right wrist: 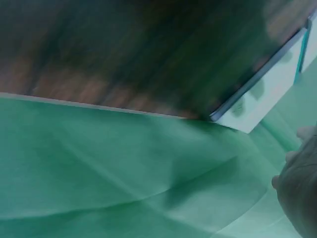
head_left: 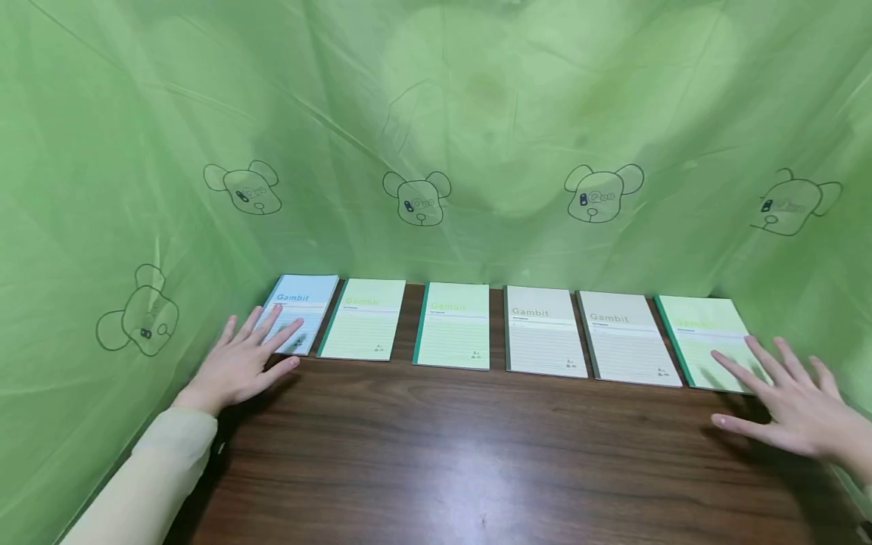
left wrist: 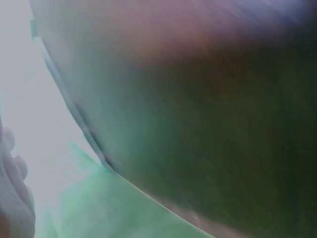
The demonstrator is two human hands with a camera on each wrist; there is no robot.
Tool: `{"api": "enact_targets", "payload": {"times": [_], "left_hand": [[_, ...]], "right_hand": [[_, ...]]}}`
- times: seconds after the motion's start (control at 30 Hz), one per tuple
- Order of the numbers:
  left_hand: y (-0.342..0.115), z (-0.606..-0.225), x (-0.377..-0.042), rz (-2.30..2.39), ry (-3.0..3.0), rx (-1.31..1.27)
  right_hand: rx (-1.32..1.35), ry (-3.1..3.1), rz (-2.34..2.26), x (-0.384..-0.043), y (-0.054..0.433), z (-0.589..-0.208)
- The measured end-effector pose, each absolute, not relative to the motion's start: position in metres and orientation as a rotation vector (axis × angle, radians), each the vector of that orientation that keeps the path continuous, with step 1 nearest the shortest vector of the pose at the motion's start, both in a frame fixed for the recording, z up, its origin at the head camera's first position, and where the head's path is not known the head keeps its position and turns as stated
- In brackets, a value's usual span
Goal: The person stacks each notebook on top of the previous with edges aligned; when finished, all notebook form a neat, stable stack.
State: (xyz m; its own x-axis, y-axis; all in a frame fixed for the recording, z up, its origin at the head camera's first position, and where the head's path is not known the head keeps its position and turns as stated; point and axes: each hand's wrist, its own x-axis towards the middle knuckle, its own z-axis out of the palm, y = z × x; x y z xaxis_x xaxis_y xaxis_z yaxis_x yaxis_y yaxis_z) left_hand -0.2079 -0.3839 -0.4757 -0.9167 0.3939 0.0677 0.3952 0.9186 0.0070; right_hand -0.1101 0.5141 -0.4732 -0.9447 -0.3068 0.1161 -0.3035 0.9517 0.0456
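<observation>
Several Gambit notebooks lie in a row along the back of the table. At the left end is a blue notebook (head_left: 315,306), partly covered by the spread fingers of my left hand (head_left: 240,365). Two pale green notebooks follow, one (head_left: 363,325) beside the other (head_left: 453,333), then a grey notebook (head_left: 545,337) and another grey notebook (head_left: 628,341). Over the right-end green notebook (head_left: 705,333) reach the splayed fingers of my right hand (head_left: 797,401). Neither hand grips anything; whether the fingertips touch the covers I cannot tell. Both wrist views show only hand edges.
The dark wooden table (head_left: 463,446) extends in front of the notebooks. A green curtain (head_left: 504,98) printed with bear heads hangs behind the row and along both sides, close to my hands.
</observation>
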Motion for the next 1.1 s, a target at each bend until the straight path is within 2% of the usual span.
{"api": "enact_targets", "payload": {"times": [0.17, 0.47, 0.8, 1.1], "left_hand": [[-0.354, -0.473, -0.220, -0.055, -3.035, -0.604], [-0.266, -0.460, -0.245, -0.125, -3.055, -0.548], [-0.173, -0.467, -0.257, -0.478, -2.929, -0.496], [-0.090, -0.475, -0.259, -0.943, -2.825, -0.343]], "right_hand": [[0.434, -3.048, 0.027, -0.124, 0.497, -0.466], [0.264, -3.259, 0.295, -0.164, 0.437, -0.448], [0.353, -3.046, 0.810, -0.192, 0.381, -0.464], [0.051, -2.891, 1.151, -0.195, 0.340, -0.468]]}}
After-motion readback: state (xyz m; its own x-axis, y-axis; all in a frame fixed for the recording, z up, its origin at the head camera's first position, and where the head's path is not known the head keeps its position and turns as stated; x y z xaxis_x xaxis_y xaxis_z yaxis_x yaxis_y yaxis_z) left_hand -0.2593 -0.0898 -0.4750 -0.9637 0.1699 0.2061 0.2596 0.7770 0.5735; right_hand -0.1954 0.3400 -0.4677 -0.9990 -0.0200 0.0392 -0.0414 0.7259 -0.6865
